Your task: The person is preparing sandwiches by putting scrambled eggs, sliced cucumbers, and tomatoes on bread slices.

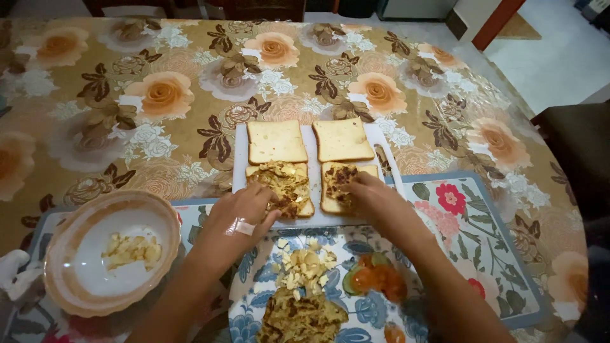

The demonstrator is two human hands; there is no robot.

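Note:
A white cutting board (314, 149) holds four bread slices. The two far slices, one at the left (276, 140) and one at the right (342, 139), are bare. The near left slice (284, 185) is covered with omelette pieces and my left hand (244, 213), with a plaster on it, rests its fingers on that filling. My right hand (375, 197) presses a browned omelette piece onto the near right slice (335, 186). Below the hands a floral plate (244, 317) carries chopped pale bits (305, 263), tomato and cucumber slices (372, 276) and more omelette (298, 317).
A peach-rimmed bowl (63, 254) with a few pale chopped pieces stands at the near left. A flowered placemat (483, 241) lies under the plate on a rose-patterned tablecloth (159, 95). A dark chair (572, 152) stands at the right edge.

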